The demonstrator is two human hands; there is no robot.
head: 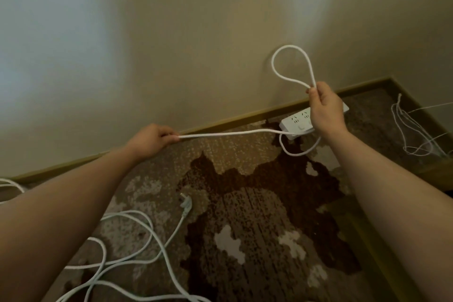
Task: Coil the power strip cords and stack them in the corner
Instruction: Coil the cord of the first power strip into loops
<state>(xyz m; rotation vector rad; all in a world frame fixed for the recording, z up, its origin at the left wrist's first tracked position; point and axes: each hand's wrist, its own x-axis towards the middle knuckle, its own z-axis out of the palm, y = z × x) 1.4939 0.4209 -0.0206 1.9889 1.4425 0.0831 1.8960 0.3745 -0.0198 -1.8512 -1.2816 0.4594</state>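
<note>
My right hand [324, 108] pinches the crossing of a teardrop loop in the white round power cord [245, 133], up at two o'clock. My left hand [153, 138] pinches the same cord at nine o'clock, drawn nearly taut. The white rectangular plastic power strip [297, 124] hangs just below my right wrist. I reckon pulling harder could swing the strip or collapse the loop. The slack tangled at seven o'clock may snag.

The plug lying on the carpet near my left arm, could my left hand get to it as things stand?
Probably not yet. The left hand pinches the cord stretched toward the power strip, so it is busy. The plug lies bare on the carpet with nothing on it, so letting go would leave the way free.
</note>
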